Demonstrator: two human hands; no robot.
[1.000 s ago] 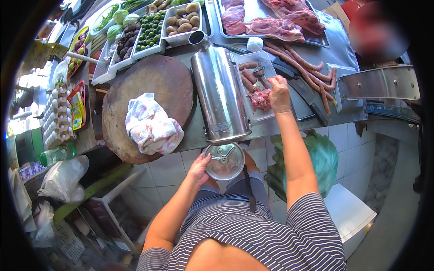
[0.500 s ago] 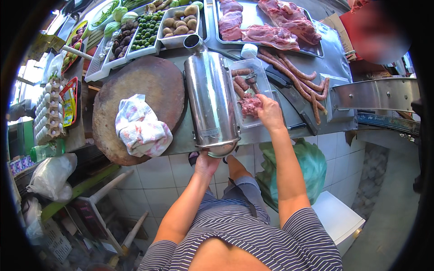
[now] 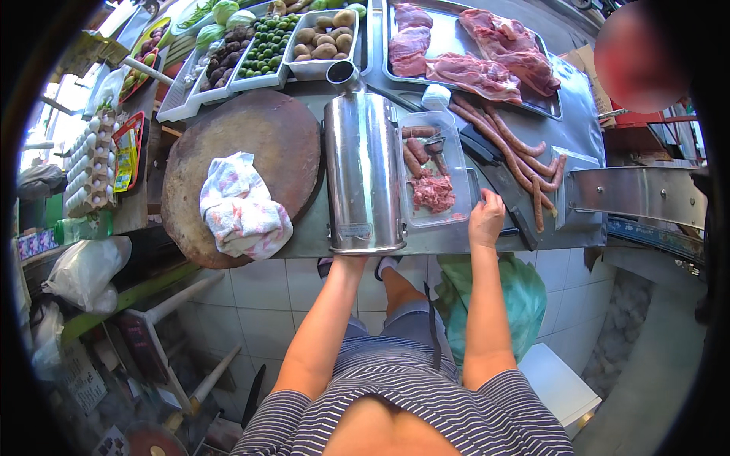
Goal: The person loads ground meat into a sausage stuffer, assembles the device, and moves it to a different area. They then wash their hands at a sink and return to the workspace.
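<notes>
A shiny steel cylinder with a short spout [image 3: 363, 171], resembling a sausage stuffer, lies along the counter. My left hand [image 3: 351, 259] reaches under its near end; the fingers are hidden there. To its right sits a clear plastic container [image 3: 441, 222]. Inside are ground meat [image 3: 433, 194], a few short sausages [image 3: 413, 157] and a metal utensil [image 3: 437, 154]. My right hand [image 3: 487, 218] is just right of the container, its fingers curled together; I cannot make out anything between them. A crumpled patterned cloth [image 3: 242, 207] rests on a round wooden chopping block [image 3: 228, 137] at left.
Long sausages [image 3: 525, 156] and a knife [image 3: 511, 199] lie right of the container. Behind are a tray [image 3: 422, 82] of raw meat cuts and bins of potatoes [image 3: 323, 51] and limes [image 3: 265, 50]. Egg cartons [image 3: 93, 163] stand left; a green bag [image 3: 494, 300] sits below the counter.
My right hand has come out of the ground meat, toward me and right, past the container's side. My left hand has moved farther under the cylinder; the rounded steel end there no longer shows.
</notes>
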